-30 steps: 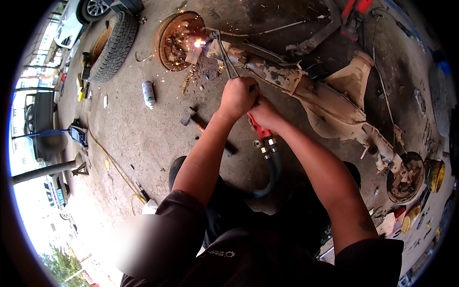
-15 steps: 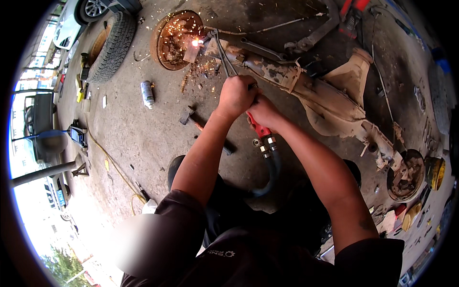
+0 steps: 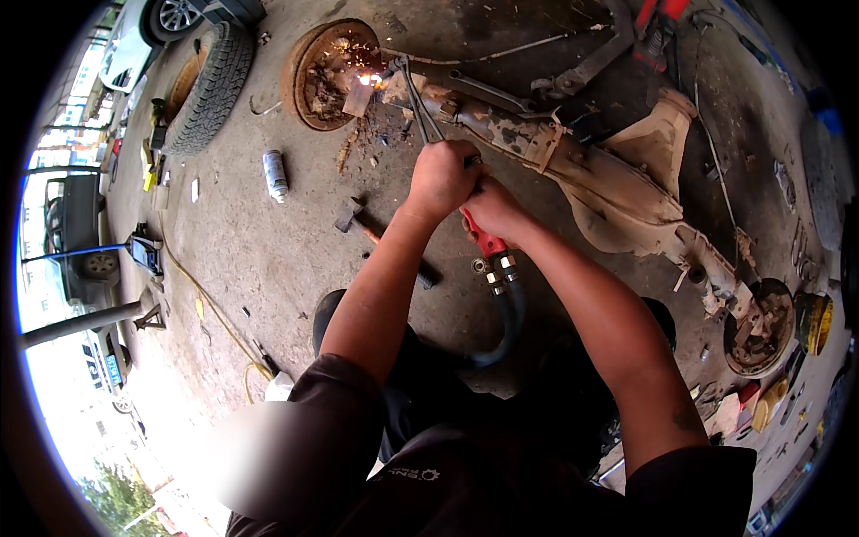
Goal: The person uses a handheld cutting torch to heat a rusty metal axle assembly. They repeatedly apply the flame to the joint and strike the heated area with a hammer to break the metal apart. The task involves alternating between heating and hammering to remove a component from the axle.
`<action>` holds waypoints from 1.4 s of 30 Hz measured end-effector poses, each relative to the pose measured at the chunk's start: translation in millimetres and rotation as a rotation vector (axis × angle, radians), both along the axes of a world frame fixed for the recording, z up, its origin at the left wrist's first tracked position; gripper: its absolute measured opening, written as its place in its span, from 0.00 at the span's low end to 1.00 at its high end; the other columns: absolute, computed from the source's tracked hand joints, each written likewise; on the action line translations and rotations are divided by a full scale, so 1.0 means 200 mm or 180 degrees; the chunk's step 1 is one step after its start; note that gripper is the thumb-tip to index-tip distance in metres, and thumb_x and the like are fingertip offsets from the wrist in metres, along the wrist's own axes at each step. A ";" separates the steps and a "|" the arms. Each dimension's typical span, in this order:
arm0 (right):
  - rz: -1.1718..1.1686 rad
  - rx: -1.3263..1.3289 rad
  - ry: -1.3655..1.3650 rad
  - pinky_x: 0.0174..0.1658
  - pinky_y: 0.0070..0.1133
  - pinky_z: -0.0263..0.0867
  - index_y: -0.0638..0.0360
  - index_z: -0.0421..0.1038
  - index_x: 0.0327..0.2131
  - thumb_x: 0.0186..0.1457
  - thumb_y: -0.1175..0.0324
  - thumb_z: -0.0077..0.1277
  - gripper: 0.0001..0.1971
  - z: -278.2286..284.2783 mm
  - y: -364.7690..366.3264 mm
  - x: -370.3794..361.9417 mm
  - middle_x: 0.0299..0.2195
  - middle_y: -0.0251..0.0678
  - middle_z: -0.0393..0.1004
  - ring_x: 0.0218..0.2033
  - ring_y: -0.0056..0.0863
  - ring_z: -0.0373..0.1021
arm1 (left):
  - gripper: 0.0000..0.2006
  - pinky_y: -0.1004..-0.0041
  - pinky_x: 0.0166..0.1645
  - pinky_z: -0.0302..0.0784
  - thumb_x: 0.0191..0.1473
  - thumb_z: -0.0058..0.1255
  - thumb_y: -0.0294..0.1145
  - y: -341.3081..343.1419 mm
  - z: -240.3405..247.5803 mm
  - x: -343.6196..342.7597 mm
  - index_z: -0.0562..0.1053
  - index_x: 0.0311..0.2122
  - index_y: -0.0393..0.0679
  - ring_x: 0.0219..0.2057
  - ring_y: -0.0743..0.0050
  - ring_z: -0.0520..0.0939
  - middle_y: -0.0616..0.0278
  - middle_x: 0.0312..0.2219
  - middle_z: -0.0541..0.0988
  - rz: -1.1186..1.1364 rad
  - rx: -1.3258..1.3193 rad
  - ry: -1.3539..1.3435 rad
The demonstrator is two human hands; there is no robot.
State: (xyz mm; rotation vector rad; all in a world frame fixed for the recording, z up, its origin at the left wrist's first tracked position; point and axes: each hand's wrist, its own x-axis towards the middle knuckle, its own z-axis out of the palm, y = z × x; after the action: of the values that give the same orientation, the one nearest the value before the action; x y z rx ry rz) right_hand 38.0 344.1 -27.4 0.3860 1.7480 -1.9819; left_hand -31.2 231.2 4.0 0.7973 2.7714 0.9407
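Both of my hands are closed on a cutting torch (image 3: pixel 487 240) with a red handle, metal tubes and hoses at its rear. Farther forward, my left hand (image 3: pixel 442 175) wraps the torch where the tubes begin. My right hand (image 3: pixel 494 211) grips the red handle just behind it, the two hands touching. The torch's tip glows against the far-left end of a rusty vehicle axle (image 3: pixel 617 188), beside a small flat metal plate (image 3: pixel 358 100). Sparks spray over the rusty brake drum (image 3: pixel 299 80) next to it.
A hammer (image 3: pixel 349 216) lies on the concrete left of my hands, near a spray can (image 3: pixel 276 176). A loose tyre (image 3: pixel 215 88) stands at upper left. Beyond the axle lie a wrench (image 3: pixel 492 92) and a red tool (image 3: pixel 653 40). A yellowish hose (image 3: pixel 192 285) crosses the floor.
The spray of sparks has shrunk and now stays mostly near the torch tip and drum. My hands and the torch hold nearly the same place.
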 end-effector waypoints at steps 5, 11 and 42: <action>0.0008 0.0032 -0.0003 0.19 0.30 0.65 0.67 0.67 0.33 0.61 0.69 0.44 0.09 0.01 0.00 0.00 0.20 0.37 0.70 0.17 0.29 0.70 | 0.11 0.61 0.38 0.80 0.43 0.66 0.33 0.00 -0.01 0.00 0.82 0.32 0.39 0.30 0.47 0.84 0.48 0.28 0.83 -0.0025 0.0032 0.0050; -0.0015 -0.0081 -0.0102 0.19 0.30 0.65 0.67 0.66 0.33 0.61 0.69 0.43 0.09 0.02 0.00 0.01 0.20 0.38 0.69 0.17 0.30 0.70 | 0.12 0.62 0.38 0.80 0.43 0.66 0.34 0.00 0.01 0.00 0.81 0.32 0.39 0.30 0.47 0.84 0.48 0.28 0.83 0.0001 -0.0022 -0.0007; 0.0194 0.0519 0.0176 0.34 0.34 0.69 0.70 0.73 0.39 0.59 0.63 0.46 0.16 -0.06 0.00 0.00 0.31 0.52 0.79 0.35 0.42 0.78 | 0.13 0.62 0.39 0.80 0.42 0.66 0.34 0.00 0.00 0.01 0.81 0.32 0.38 0.31 0.48 0.84 0.49 0.29 0.83 -0.0020 -0.0022 0.0032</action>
State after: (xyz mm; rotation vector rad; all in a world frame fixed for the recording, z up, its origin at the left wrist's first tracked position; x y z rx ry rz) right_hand 38.6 344.7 -39.4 0.3300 1.9396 -1.8301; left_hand -28.7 230.7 4.4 0.8115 2.7774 0.9283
